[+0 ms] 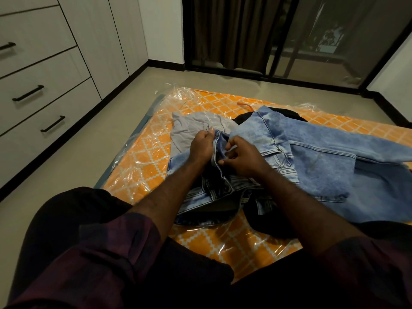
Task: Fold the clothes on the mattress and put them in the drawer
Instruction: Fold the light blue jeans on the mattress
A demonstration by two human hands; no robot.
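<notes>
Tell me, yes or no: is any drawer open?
No. All three drawers with black handles sit flush and closed.

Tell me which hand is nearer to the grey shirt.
Left. The left hand grips the jeans right at the edge of the grey shirt, its knuckles over the fabric. The right hand pinches the denim further right, away from the shirt.

We see faded blue denim jeans point(301, 152), a soft matt grey cloth top point(189, 132), and glossy, crinkled clear plastic over the mattress point(138, 161).
</notes>
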